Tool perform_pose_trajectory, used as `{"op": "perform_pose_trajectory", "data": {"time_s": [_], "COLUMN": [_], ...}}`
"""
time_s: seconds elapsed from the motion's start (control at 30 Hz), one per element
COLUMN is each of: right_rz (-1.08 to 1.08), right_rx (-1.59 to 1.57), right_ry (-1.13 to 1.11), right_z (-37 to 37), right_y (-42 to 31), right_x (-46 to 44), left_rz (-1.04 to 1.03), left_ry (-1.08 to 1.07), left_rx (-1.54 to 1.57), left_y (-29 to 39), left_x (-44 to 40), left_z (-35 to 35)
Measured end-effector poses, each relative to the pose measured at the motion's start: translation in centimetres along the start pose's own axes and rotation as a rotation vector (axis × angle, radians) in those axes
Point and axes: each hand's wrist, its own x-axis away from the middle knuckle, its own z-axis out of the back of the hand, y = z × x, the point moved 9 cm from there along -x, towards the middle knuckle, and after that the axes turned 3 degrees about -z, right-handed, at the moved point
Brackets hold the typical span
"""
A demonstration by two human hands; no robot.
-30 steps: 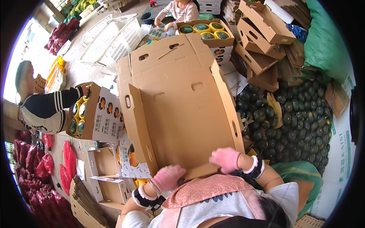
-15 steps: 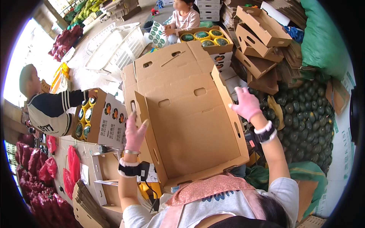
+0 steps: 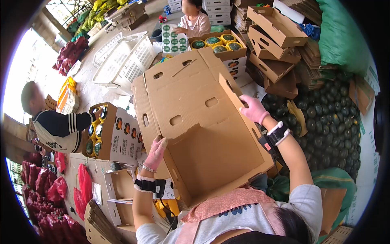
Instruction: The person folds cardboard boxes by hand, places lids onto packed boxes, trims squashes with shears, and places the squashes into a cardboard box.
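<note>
A large brown cardboard box (image 3: 219,150), partly folded, lies open in front of me, with its long flat lid panel stretching away. My left hand (image 3: 155,153), in a pink glove, pinches the box's left side near a folded corner flap, fingers pressed together. My right hand (image 3: 254,110), also gloved in pink, is closed on the upper edge of the right side wall. Both wrists carry dark straps with white bands.
Boxes of netted pumpkins stand at the left (image 3: 105,134) and far side (image 3: 219,42). Two people are near them. Empty trays (image 3: 278,26) are stacked at the upper right, above a heap of dark green pumpkins (image 3: 329,130). A white crate (image 3: 126,61) stands upper left.
Both hands rose from the near edge to the side walls, then closed on them. The left wall has folded inward at a corner. The far person now holds up a green-patterned sheet.
</note>
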Motion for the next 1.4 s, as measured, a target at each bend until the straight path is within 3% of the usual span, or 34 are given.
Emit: {"op": "perform_pose_trajectory", "data": {"time_s": [0.07, 0.17, 0.37, 0.4, 0.5, 0.57, 0.63, 0.7, 0.8, 0.87, 0.9, 0.93, 0.97, 1.0, 1.03, 1.13, 1.2, 1.3, 1.37, 1.4], "right_rz": [0.141, 0.143, 0.116, 0.109, 0.154, 0.195, 0.219, 0.256, 0.257, 0.138, 0.175, 0.211, 0.248, 0.257, 0.240, 0.129, 0.251, 0.294, 0.390, 0.317], "right_rx": [0.093, -0.409, -0.505, -0.519, -0.543, -0.569, -0.611, -0.683, -0.737, -0.754, -0.725, -0.695, -0.662, -0.467, -0.527, -0.781, -0.524, 0.081, 0.621, 0.857], "right_ry": [0.006, -0.204, -0.119, -0.119, -0.091, -0.068, -0.053, -0.055, 0.041, 0.183, 0.120, 0.052, -0.018, 0.045, -0.031, -0.239, -0.322, -0.433, -0.401, -0.398], "right_z": [0.1, -0.7, 0.2, 0.2, 1.1, 1.9, 2.7, 2.7, 3.0, 3.6, 3.1, 2.7, 2.2, 2.4, 2.6, 3.0, 2.8, 2.2, 0.8, -0.4], "right_y": [-2.1, -1.1, 0.7, 1.1, 0.6, -0.4, -1.2, -1.3, -0.5, 0.4, 0.2, 0.3, 0.5, 1.3, 1.1, 0.4, -0.6, -2.8, -5.3, -5.4], "right_x": [0.0, 0.1, 0.8, 0.9, 1.4, 2.0, 2.6, 2.8, 2.9, 3.4, 3.5, 3.7, 3.8, 3.3, 3.3, 3.3, 3.0, 3.1, 3.1, 2.9], "left_rz": [-0.009, -0.136, -0.335, -0.243, 0.248, 0.274, 0.234, 0.122, 0.110, 0.058, 0.034, -0.081, -0.065, -0.035, -0.007, -0.162, 0.036, 0.096, 0.091, 0.093], "left_ry": [0.014, 0.063, 0.063, 0.053, 0.034, 0.119, 0.120, 0.037, 0.435, 0.458, 0.468, 0.514, 0.409, 0.306, 0.201, -0.089, -0.178, -0.283, -0.420, -0.429], "left_rx": [-0.045, -0.083, -0.286, -0.133, -0.072, 0.365, 0.593, 0.611, 0.999, 0.778, 0.668, 0.261, -0.021, -0.009, 0.001, 0.375, 0.568, 0.321, -0.301, -0.433], "left_y": [0.2, 0.9, -1.4, -2.9, -5.2, -2.0, 0.9, 3.3, 3.6, 5.2, 5.8, 7.2, 8.4, 7.9, 7.2, 11.7, 9.6, 9.2, 9.6, 9.2], "left_x": [0.1, 0.9, 1.2, 1.2, 1.3, 0.7, -0.4, -1.9, -2.3, -2.3, -2.2, -2.2, -1.8, -1.5, -1.2, -1.5, -0.9, -2.0, -4.1, -5.0], "left_z": [-0.1, 0.1, -0.6, -0.7, -0.9, -0.2, 0.8, 1.6, 2.9, 3.6, 3.9, 4.2, 3.2, 2.6, 2.1, 1.9, 1.4, 0.9, 0.0, -0.7]}}
